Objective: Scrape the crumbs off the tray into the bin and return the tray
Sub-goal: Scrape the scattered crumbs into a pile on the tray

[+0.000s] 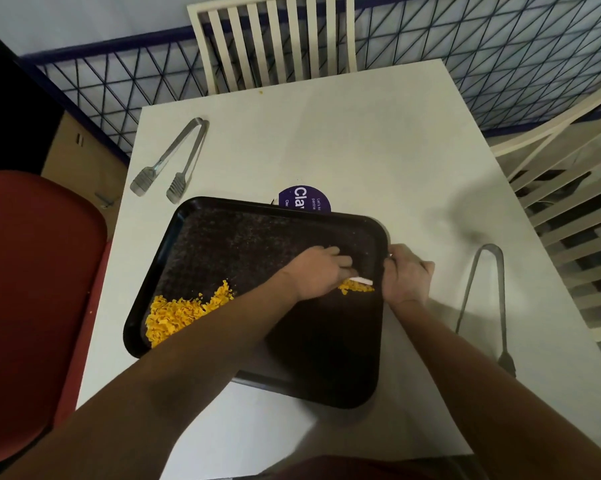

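Table: a white table (378, 140) carried all items listed below.
Tray: a black tray (243, 244) lay at the near middle of the table, turned slightly askew, its left edge near the table's left edge and its near right corner close to the table's near edge.
Crumbs, main heap: orange-yellow crumbs (177, 315) were gathered in the tray's near left corner.
Crumbs, small heap: a smaller patch of crumbs (356, 287) lay by the tray's right rim.
Left hand: the left hand (318, 273) reached across the tray interior, fingers curled around a small white scraper (361, 280) whose tip touched the small heap.
Right hand: the right hand (408, 275) grasped the tray's right rim, fingers wrapped over the edge.
Bin: a red bin (35, 289) stood on the floor just beside the table's left edge.
Tongs, far left: metal tongs (174, 161) lay near the table's far left corner, just beyond the tray.
Tongs, right: a second pair of tongs (486, 299) lay near the table's right edge, apart from the tray.
Disc: a purple printed disc (306, 199) lay partly under the tray's far rim.
Chairs: white slatted chairs (274, 39) stood at the far and right edges.
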